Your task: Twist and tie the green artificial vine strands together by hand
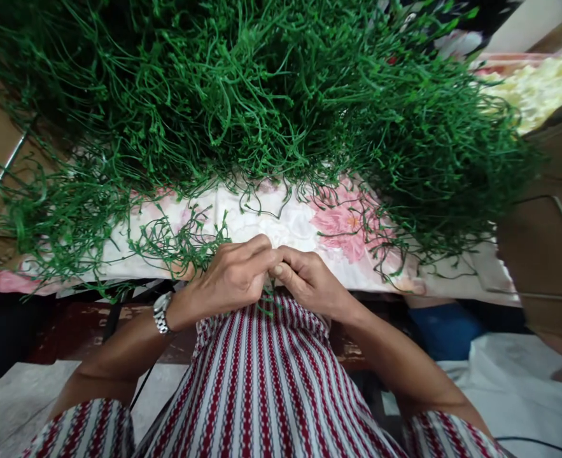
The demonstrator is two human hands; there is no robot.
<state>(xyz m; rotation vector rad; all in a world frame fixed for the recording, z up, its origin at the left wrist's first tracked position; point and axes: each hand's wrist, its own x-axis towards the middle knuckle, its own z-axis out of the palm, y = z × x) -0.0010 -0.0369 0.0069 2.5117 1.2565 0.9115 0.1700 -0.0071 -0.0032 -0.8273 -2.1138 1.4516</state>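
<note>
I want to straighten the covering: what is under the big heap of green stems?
A flowered cloth shows beneath the front edge of the heap; farther back, its dense tangle hides whatever lies there.

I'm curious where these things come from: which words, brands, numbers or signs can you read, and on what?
No text can be read.
Wristwatch: dial too small and blurred to read.
Dark red surface: pale marks, too unclear to call lettering.

I see curly green strands (pixel 261 83) heaped in a dense tangle across the surface (pixel 285 232), looser sprigs (pixel 175 242) scattered nearer me; a small sprig (pixel 266 310) dangles below my hands (pixel 235 277).
</note>
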